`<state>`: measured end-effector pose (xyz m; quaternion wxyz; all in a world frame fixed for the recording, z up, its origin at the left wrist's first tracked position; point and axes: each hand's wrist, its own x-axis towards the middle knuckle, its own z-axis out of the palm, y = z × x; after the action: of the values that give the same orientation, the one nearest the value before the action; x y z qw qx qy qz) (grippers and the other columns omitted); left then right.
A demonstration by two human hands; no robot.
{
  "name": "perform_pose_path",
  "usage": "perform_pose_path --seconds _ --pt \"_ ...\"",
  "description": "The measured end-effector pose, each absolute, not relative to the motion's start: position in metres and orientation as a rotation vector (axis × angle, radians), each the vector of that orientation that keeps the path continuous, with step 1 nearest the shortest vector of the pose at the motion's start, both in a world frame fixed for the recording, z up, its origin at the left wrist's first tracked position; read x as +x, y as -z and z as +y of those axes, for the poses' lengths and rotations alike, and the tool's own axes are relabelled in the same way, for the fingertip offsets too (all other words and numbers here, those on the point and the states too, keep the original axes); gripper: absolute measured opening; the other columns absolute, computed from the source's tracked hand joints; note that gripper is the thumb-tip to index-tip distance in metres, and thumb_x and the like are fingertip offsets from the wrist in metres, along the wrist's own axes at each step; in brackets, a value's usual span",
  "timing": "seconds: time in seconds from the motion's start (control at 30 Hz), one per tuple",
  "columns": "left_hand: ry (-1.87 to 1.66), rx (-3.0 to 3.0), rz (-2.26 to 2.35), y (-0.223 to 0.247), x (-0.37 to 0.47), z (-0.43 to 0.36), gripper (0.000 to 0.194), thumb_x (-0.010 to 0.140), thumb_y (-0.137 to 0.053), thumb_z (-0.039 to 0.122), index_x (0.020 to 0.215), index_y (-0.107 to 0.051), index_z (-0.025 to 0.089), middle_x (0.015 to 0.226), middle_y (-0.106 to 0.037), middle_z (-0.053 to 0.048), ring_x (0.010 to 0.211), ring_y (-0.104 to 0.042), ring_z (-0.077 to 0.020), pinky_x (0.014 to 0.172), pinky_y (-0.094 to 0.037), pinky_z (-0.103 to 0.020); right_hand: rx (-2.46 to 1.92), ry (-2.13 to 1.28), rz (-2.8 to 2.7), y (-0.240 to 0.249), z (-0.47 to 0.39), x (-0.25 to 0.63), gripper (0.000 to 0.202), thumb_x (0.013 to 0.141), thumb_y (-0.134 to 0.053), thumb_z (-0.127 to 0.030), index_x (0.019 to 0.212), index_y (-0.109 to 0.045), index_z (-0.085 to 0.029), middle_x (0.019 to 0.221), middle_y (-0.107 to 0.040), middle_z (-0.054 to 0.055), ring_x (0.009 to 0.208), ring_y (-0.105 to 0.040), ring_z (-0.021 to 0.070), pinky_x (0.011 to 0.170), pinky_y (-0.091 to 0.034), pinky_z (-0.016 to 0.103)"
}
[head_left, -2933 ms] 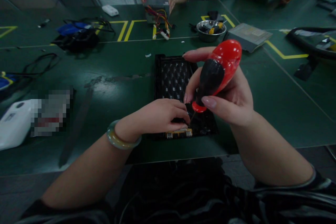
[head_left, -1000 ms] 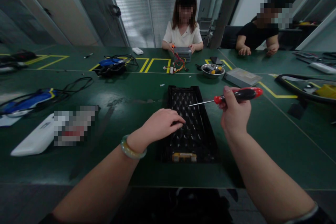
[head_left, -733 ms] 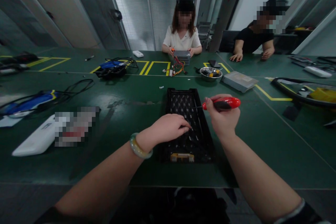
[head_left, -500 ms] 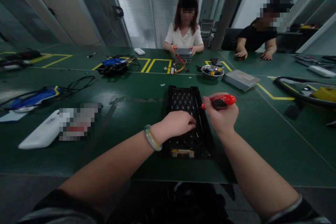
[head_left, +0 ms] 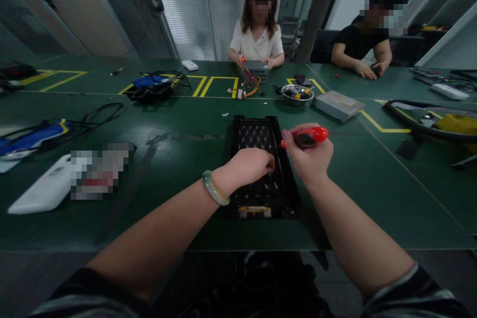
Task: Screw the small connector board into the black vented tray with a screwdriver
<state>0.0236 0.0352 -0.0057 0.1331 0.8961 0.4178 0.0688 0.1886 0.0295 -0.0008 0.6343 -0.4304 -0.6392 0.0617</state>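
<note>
My right hand (head_left: pixel 311 156) grips a screwdriver (head_left: pixel 311 136) by its red and black handle, held nearly level. Its thin shaft points left over a black plastic tray-like housing (head_left: pixel 286 179) that lies on the green table. Over the middle of this housing bends my left hand (head_left: pixel 251 166), its fingers curled and pressed together near the screwdriver's tip. Whatever the left fingers hold, if anything, is hidden. A yellowish circuit board with connectors (head_left: pixel 254 212) sits at the housing's near end.
To the left lie a white case (head_left: pixel 40 189) and a blue pouch with cables (head_left: pixel 33 136). Beyond the housing stand a metal bowl (head_left: pixel 297 95) of small parts and a grey metal box (head_left: pixel 338 105). Across the table, one person (head_left: pixel 257 39) handles a wired unit; another person (head_left: pixel 361 42) sits farther right.
The view has tilted and shifted slightly, so the scene sits a little higher and further left. My hands keep nearly the same pose. The person at the right has brought their hands together.
</note>
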Motion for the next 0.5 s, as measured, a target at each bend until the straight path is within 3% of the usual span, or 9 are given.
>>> perform_pose_path --seconds 0.2,0.33,0.5 --pt "-0.400 2.269 1.009 -0.010 -0.003 0.015 0.011 0.085 -0.064 0.023 0.092 -0.072 0.021 0.092 -0.073 0.001 0.081 -0.066 -0.0134 0.076 -0.048 -0.023 -0.952 -0.196 -1.453 0.001 0.029 0.188 0.014 0.080 -0.074 -0.029 0.081 -0.063 -0.020 0.075 -0.065 -0.002 0.068 -0.062 0.0132 0.069 -0.051 0.029" --pt "-0.392 2.124 0.886 -0.008 -0.006 0.001 0.020 0.087 -0.064 0.023 0.105 -0.073 0.022 0.097 -0.073 0.001 0.083 -0.066 -0.0121 0.076 -0.049 -0.022 -0.959 -0.217 -1.468 0.000 0.028 0.187 0.014 0.080 -0.073 -0.030 0.080 -0.063 -0.021 0.076 -0.066 -0.002 0.069 -0.062 0.0132 0.070 -0.052 0.029" --pt "-0.353 2.210 0.738 -0.006 -0.001 -0.008 0.027 0.091 -0.061 0.021 0.116 -0.071 0.027 0.113 -0.071 0.001 0.101 -0.064 -0.0136 0.093 -0.046 -0.025 -0.938 -0.212 -1.450 -0.001 0.028 0.186 0.013 0.080 -0.073 -0.028 0.078 -0.061 -0.021 0.076 -0.065 -0.002 0.070 -0.061 0.0131 0.071 -0.052 0.029"
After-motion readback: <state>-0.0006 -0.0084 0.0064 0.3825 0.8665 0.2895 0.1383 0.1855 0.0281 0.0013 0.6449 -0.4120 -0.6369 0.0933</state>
